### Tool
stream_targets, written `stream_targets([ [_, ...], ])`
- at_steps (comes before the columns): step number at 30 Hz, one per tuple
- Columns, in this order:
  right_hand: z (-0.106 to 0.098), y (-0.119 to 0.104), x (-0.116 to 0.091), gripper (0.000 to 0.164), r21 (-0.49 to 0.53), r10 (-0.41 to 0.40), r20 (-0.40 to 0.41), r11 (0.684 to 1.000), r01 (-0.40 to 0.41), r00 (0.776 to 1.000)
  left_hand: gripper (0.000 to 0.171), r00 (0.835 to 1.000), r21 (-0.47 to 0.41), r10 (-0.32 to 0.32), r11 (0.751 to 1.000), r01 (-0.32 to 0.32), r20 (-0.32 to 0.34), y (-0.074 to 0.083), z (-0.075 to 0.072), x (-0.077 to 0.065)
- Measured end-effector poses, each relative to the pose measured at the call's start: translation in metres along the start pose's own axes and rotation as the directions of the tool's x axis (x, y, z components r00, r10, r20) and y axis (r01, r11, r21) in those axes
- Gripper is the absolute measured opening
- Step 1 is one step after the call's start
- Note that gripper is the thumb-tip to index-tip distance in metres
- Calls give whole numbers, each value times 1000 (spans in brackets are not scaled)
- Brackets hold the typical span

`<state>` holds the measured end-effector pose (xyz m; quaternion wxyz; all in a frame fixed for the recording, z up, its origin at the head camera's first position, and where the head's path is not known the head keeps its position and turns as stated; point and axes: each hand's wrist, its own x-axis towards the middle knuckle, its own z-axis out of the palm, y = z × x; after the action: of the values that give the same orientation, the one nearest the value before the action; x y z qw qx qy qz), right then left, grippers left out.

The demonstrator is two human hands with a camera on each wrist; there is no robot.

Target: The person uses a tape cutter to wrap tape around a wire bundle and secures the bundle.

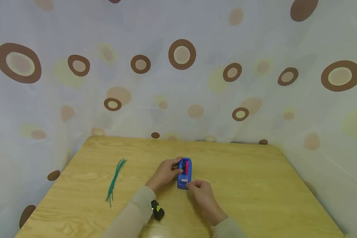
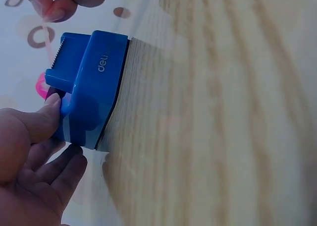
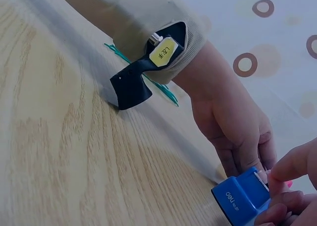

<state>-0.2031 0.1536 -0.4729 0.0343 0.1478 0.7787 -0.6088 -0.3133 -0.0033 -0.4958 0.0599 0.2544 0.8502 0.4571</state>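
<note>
A blue tape dispenser (image 1: 190, 170) stands on the table, with a pink-cored tape roll (image 1: 187, 167) in it. My left hand (image 1: 164, 172) grips its left side, the thumb near the roll and other fingers along the outer wall. At the dispenser's near end, by the toothed cutter, is my right hand (image 1: 203, 195). Its thumb and forefinger pinch the end of a thin strip of clear tape (image 2: 48, 43), which runs back towards the roll in the left wrist view. Some right-hand fingers are cut off by the frame edge in both wrist views.
A bundle of thin green strands (image 1: 115, 181) lies on the left of the wooden table (image 1: 241, 185). A black wrist camera (image 1: 158, 211) is strapped at the left sleeve. A curtain (image 1: 208, 89) with brown rings hangs behind and beside the table.
</note>
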Motion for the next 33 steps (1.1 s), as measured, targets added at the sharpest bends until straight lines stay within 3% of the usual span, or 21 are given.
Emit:
stream_targets([
  [12, -5, 0, -9, 22, -45, -15, 37, 999, 16, 999, 56, 1000, -17, -22, 1000, 22, 9, 2, -1, 2],
  [22, -6, 10, -20, 24, -33, 17, 82, 999, -15, 996, 56, 999, -21, -32, 999, 32, 12, -4, 1, 1],
  [33, -8, 10, -25, 24, -35, 61, 72, 998, -59, 996, 56, 999, -34, -42, 999, 43, 8, 1, -2, 2],
])
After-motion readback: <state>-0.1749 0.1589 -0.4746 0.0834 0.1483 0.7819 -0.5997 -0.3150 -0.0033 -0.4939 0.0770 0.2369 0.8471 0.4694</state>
